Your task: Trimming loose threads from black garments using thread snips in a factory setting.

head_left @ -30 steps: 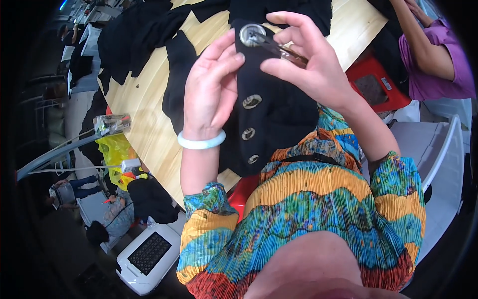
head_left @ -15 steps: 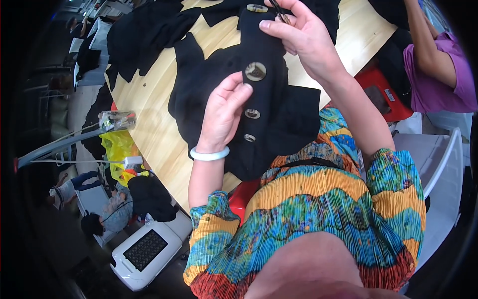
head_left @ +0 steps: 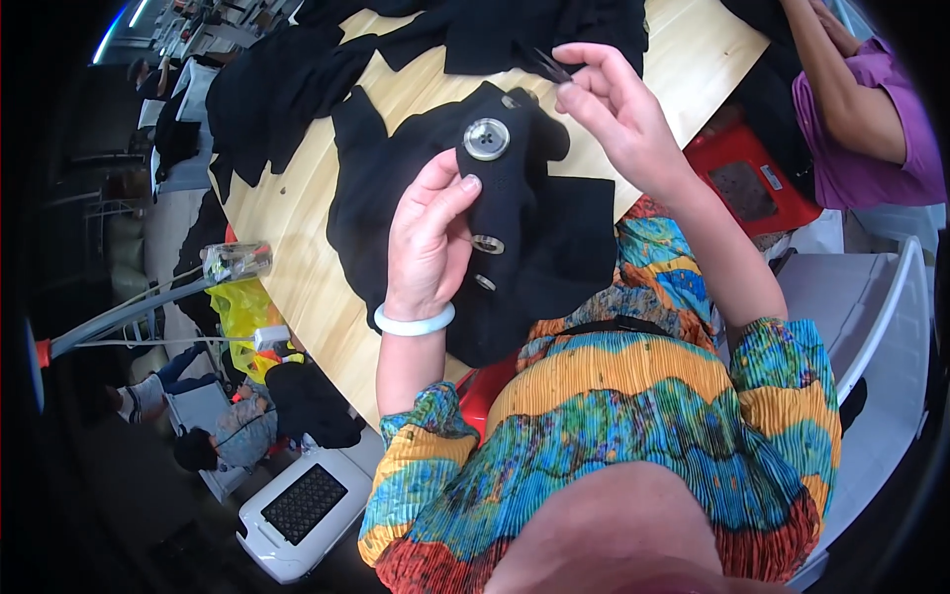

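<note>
My left hand is closed on the front edge of a black garment, thumb and fingers pinching the cloth just below a large round marbled button. Two smaller-looking buttons, an upper and a lower one, sit further down the same edge. Another button shows side-on where the cloth folds over. In my right hand is a small pair of dark thread snips, its pointed blades apart and aimed to the upper left. The snips are clear of the garment edge I hold.
More black garments lie across the far side of the wooden table. A lamp-like arm and a yellow plastic bag are at the left. At the right, a co-worker in purple is near a red stool.
The upper part of the garment edge has dropped and folded over, and the large button now faces up. My right hand has moved down a little, with the snips' blades now spread into view.
</note>
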A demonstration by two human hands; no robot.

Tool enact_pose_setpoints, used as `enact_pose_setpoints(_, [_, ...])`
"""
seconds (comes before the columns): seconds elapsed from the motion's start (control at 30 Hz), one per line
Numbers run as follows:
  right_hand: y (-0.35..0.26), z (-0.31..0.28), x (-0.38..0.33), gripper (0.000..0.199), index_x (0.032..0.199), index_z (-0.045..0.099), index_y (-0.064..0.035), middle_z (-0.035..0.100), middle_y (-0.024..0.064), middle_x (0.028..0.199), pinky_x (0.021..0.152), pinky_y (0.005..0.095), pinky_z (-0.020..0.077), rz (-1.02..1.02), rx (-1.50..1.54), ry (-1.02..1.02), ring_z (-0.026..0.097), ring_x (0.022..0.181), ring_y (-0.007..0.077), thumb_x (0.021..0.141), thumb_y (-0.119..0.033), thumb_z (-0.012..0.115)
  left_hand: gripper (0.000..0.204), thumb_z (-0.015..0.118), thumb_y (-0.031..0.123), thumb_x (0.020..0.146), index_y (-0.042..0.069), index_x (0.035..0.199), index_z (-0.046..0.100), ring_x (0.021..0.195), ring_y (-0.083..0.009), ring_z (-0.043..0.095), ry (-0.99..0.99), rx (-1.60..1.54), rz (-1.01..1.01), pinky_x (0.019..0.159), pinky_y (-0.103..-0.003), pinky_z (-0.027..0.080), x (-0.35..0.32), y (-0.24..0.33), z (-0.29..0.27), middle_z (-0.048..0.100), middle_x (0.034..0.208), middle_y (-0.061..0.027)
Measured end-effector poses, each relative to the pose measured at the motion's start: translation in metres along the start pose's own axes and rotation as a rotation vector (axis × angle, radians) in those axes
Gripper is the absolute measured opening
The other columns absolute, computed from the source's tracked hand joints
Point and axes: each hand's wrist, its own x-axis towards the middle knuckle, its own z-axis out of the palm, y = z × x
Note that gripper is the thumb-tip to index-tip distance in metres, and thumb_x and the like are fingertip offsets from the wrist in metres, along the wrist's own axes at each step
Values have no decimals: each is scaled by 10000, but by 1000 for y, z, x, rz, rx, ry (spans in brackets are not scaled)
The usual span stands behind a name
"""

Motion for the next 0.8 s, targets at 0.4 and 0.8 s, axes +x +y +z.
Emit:
enact_pose_setpoints(0.4, [2,2,-19,284,1108,402,3,536,62,920,780,217,432,32,179,-33,534,851,93,845,-46,497,185,477,7,830,-1,1011,517,880,-167,576,59,-89,-135,799,-275,469,31,1,26,582,953,-101])
enact_pose_setpoints(0.8, [-8,-10,-14,402,1132,429,-10,562,118,1009,816,256,446,-141,-240,-6,539,992,181,769,-61,595,168,489,24,832,-4,993,531,856,-147,575,100,-59,-109,783,-254,467,24,-2,17,588,936,-87])
